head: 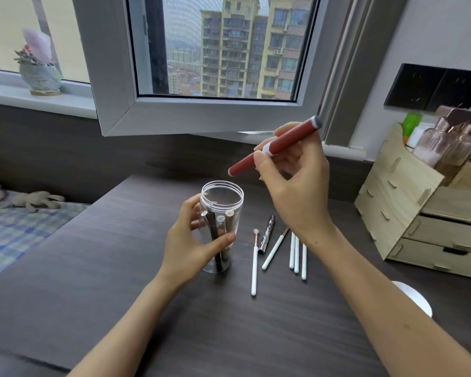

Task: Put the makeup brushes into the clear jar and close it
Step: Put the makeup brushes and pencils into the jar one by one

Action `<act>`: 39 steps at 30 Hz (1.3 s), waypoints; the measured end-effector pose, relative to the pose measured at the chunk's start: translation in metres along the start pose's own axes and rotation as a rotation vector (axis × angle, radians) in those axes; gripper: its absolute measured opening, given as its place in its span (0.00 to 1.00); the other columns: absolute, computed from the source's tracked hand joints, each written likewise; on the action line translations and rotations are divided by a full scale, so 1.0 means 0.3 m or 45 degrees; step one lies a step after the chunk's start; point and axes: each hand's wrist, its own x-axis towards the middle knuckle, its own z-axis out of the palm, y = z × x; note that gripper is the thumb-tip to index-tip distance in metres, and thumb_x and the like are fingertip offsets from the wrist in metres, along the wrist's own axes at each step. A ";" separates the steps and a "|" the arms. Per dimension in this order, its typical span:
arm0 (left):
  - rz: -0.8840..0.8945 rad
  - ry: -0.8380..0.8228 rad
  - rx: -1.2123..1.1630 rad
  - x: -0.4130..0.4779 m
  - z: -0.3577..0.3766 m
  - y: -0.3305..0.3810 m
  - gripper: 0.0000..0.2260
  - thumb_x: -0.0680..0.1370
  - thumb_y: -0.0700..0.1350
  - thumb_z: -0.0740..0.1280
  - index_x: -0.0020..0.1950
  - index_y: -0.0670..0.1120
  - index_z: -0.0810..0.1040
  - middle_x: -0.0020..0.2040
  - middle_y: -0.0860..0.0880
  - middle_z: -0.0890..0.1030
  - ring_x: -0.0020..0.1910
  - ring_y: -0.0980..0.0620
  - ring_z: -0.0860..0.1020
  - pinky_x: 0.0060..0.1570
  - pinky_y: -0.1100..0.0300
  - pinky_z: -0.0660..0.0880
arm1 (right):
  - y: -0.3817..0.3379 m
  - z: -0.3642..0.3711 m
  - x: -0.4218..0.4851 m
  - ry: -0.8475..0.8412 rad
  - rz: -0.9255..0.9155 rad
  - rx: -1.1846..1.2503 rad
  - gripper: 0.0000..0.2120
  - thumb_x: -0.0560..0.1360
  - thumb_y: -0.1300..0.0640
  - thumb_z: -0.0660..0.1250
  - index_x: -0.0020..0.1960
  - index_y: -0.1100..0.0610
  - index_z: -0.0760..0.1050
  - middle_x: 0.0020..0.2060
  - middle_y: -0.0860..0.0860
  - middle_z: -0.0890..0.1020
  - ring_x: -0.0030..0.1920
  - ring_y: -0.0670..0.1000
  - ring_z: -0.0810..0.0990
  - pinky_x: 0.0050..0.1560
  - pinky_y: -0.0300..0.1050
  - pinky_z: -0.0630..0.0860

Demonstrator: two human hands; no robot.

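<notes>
A clear jar (pixel 222 198) stands upright and lidless on the dark wooden desk (pixel 120 268), with a few brush handles standing inside. My left hand (pixel 191 246) wraps around its lower half. My right hand (pixel 291 180) holds a red brush with white bands (pixel 276 145) tilted in the air, its lower end just above and right of the jar's mouth. Several white-handled brushes (pixel 297 251) and one longer white brush (pixel 254 265) lie on the desk right of the jar, beside a shiny silver tube (pixel 267 235).
A white round lid (pixel 416 297) peeks out behind my right forearm. A wooden drawer organiser (pixel 424 213) with bottles stands at the right. An open window sash (pixel 201 112) hangs over the desk's far edge. A bed with checked bedding (pixel 17 227) lies at the left.
</notes>
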 end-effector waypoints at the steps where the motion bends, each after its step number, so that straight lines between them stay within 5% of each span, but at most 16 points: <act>1: 0.001 -0.001 0.001 -0.001 0.000 0.000 0.33 0.59 0.57 0.76 0.60 0.67 0.65 0.54 0.72 0.77 0.54 0.67 0.76 0.51 0.76 0.69 | -0.001 0.002 0.003 -0.034 0.017 -0.025 0.11 0.73 0.63 0.69 0.49 0.52 0.69 0.37 0.44 0.79 0.42 0.47 0.82 0.45 0.46 0.83; 6: -0.021 -0.021 -0.017 -0.002 0.004 0.010 0.32 0.59 0.58 0.74 0.60 0.66 0.65 0.54 0.65 0.78 0.52 0.69 0.77 0.50 0.77 0.69 | 0.067 0.049 0.018 -0.474 0.216 -0.423 0.10 0.74 0.52 0.66 0.45 0.60 0.77 0.39 0.54 0.83 0.41 0.52 0.82 0.47 0.54 0.79; 10: -0.040 -0.030 -0.020 0.001 0.004 -0.005 0.33 0.59 0.59 0.75 0.60 0.66 0.66 0.54 0.69 0.78 0.54 0.64 0.78 0.52 0.74 0.71 | 0.092 0.071 0.021 -0.659 0.175 -0.496 0.08 0.73 0.55 0.67 0.46 0.59 0.81 0.38 0.49 0.78 0.38 0.46 0.74 0.42 0.42 0.70; 12: -0.047 -0.028 -0.028 0.002 0.004 -0.015 0.34 0.59 0.59 0.75 0.62 0.63 0.67 0.55 0.63 0.80 0.54 0.61 0.78 0.53 0.72 0.71 | 0.088 0.054 0.035 -0.731 0.269 -0.359 0.06 0.73 0.58 0.68 0.47 0.58 0.82 0.38 0.46 0.78 0.38 0.43 0.75 0.42 0.39 0.73; 17: -0.051 -0.023 -0.031 0.007 0.007 -0.022 0.34 0.58 0.59 0.75 0.61 0.64 0.66 0.57 0.54 0.80 0.55 0.58 0.78 0.53 0.71 0.72 | 0.165 -0.019 0.063 -0.450 0.587 -0.066 0.05 0.74 0.62 0.66 0.45 0.59 0.81 0.34 0.51 0.81 0.35 0.46 0.77 0.33 0.37 0.74; 19: -0.054 -0.022 -0.035 0.009 0.009 -0.021 0.33 0.58 0.60 0.75 0.60 0.66 0.66 0.57 0.55 0.79 0.54 0.59 0.78 0.53 0.72 0.71 | 0.265 -0.028 0.055 -0.331 0.665 -0.369 0.06 0.72 0.61 0.65 0.43 0.58 0.81 0.34 0.53 0.82 0.37 0.51 0.79 0.38 0.45 0.77; 22: -0.059 -0.020 -0.051 0.010 0.010 -0.024 0.33 0.57 0.60 0.75 0.60 0.66 0.66 0.58 0.55 0.79 0.55 0.56 0.78 0.53 0.72 0.71 | 0.397 -0.020 0.020 -0.472 0.777 -0.952 0.09 0.73 0.56 0.65 0.50 0.57 0.79 0.50 0.57 0.83 0.54 0.58 0.81 0.53 0.48 0.76; 28: -0.031 -0.019 -0.047 0.009 0.004 -0.030 0.33 0.58 0.59 0.75 0.59 0.68 0.66 0.58 0.59 0.78 0.56 0.57 0.78 0.53 0.70 0.72 | 0.509 0.042 -0.025 -0.620 0.979 -1.304 0.16 0.74 0.56 0.64 0.60 0.59 0.71 0.60 0.58 0.78 0.62 0.61 0.76 0.56 0.49 0.74; 33: -0.032 -0.023 -0.043 0.007 0.006 -0.032 0.32 0.58 0.59 0.75 0.59 0.69 0.66 0.58 0.58 0.79 0.55 0.57 0.78 0.53 0.71 0.72 | 0.496 0.026 0.003 -0.410 0.961 -1.025 0.12 0.70 0.60 0.66 0.52 0.62 0.79 0.53 0.59 0.83 0.56 0.61 0.79 0.54 0.47 0.75; 37: -0.031 -0.029 -0.042 0.008 0.008 -0.036 0.32 0.59 0.59 0.75 0.59 0.69 0.65 0.58 0.57 0.79 0.56 0.56 0.78 0.54 0.70 0.72 | 0.326 -0.042 0.081 0.083 0.589 -0.484 0.09 0.69 0.62 0.67 0.49 0.57 0.78 0.37 0.53 0.82 0.42 0.57 0.84 0.46 0.51 0.81; 39: -0.027 -0.025 -0.041 0.008 0.008 -0.037 0.33 0.59 0.59 0.75 0.60 0.69 0.65 0.58 0.57 0.79 0.56 0.55 0.78 0.55 0.69 0.72 | 0.204 -0.066 0.099 0.212 0.378 -0.149 0.09 0.73 0.63 0.67 0.51 0.54 0.73 0.37 0.52 0.81 0.35 0.51 0.83 0.35 0.45 0.80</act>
